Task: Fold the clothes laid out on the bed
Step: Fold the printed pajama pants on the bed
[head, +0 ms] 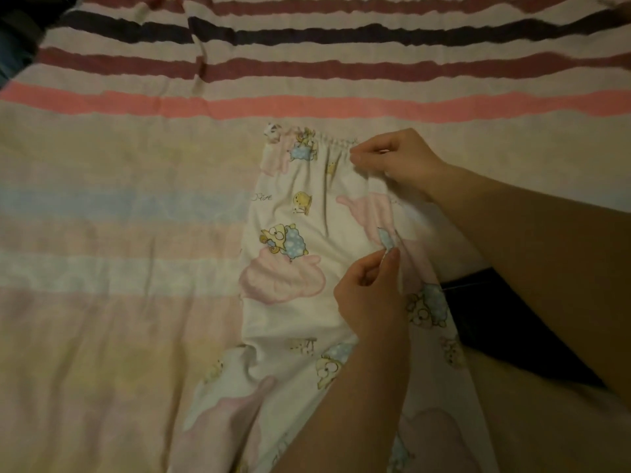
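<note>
A pair of white pyjama trousers [293, 254] printed with pink clouds and cartoon sheep lies on the bed, elastic waistband at the far end, legs running toward me. My right hand [399, 162] pinches the right corner of the waistband. My left hand [372, 295] pinches the trousers' right edge lower down, near the crotch, lifting a small peak of cloth. Both forearms come in from the lower right and cover part of the right leg.
The striped bedsheet [119, 206] spreads wide to the left and beyond the trousers, with pink, maroon and dark bands at the far end. A dark garment [505, 322] lies under my right forearm. A dark shape [17, 32] shows at the top left corner.
</note>
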Tool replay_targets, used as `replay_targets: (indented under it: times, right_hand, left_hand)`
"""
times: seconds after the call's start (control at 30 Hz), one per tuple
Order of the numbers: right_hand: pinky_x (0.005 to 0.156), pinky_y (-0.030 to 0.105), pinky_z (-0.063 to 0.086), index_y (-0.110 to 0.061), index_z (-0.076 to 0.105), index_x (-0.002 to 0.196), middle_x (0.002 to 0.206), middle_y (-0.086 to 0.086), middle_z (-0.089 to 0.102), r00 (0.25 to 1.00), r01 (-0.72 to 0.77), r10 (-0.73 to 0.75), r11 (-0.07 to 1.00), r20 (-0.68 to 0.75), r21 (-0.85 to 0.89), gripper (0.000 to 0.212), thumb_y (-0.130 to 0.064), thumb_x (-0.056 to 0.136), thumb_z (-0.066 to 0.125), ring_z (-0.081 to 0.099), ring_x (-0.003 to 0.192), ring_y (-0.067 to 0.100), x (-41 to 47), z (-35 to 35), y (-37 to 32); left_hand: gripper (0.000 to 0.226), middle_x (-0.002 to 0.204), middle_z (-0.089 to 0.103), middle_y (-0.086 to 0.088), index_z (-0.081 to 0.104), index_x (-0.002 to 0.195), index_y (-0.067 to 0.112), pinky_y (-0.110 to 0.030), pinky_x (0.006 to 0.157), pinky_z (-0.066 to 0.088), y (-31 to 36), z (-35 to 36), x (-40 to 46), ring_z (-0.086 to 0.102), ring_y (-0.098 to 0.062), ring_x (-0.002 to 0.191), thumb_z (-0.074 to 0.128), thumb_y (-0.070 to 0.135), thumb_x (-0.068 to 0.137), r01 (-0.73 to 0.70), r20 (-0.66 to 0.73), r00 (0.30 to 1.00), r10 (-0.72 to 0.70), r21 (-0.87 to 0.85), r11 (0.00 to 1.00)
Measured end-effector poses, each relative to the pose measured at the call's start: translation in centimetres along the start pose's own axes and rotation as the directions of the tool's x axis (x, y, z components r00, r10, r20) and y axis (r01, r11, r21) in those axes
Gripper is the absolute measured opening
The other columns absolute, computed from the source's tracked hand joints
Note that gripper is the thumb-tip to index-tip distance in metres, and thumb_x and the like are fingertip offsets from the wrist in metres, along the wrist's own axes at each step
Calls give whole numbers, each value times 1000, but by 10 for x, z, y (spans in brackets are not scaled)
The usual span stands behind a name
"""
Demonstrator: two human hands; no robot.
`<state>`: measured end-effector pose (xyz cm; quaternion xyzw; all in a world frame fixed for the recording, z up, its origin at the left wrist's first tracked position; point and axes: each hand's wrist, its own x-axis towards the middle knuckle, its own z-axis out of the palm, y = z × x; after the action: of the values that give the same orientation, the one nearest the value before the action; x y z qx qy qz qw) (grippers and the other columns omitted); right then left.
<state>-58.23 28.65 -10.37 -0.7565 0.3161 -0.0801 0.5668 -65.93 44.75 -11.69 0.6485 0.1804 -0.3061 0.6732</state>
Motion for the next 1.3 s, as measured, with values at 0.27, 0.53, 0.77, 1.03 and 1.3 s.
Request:
replay_targets:
  times: [0.27,0.53,0.77,1.03,1.3]
  right_hand:
    - [87,14,48,-23,67,104,106,-6,64,979,154,-156,988,-129,-25,47,6,68,74,60,105,11,11,3,1]
    - [100,10,22,-21,51,133,150,2,34,994,108,-99,906,43,-409,59,-15,78,74,35,136,15,-3,4,21]
    - [89,4,32,-24,52,131,148,-1,38,988,89,-112,976,-109,-197,54,-17,81,71,39,128,5,-70,-1,16]
    - [104,24,37,-12,59,124,132,5,54,986,64,-81,991,-143,-118,42,-13,83,69,49,123,16,-207,45,8]
    - [111,28,22,-29,61,121,141,7,27,964,-118,80,984,-253,-136,42,-25,80,72,25,132,23,-302,115,5]
  left_hand:
    - [8,55,65,14,72,76,22,-8,56,46,2,20,2,59,6,54,77,16,77,-63,32,997,66,-95,994]
    - [23,52,56,12,68,93,18,-24,77,54,-7,6,12,57,-5,60,78,11,74,-96,153,984,93,15,995]
    - [45,78,54,-7,56,113,12,-37,87,44,4,-27,-6,52,-22,80,74,-3,74,-50,270,962,41,29,998]
    - [41,96,65,-2,61,113,14,-21,79,54,24,-125,-72,64,-13,84,73,0,77,-386,346,897,276,306,870]
    - [35,101,64,18,67,105,26,-17,84,49,-11,-250,-120,59,3,93,80,23,73,-510,276,855,438,597,620]
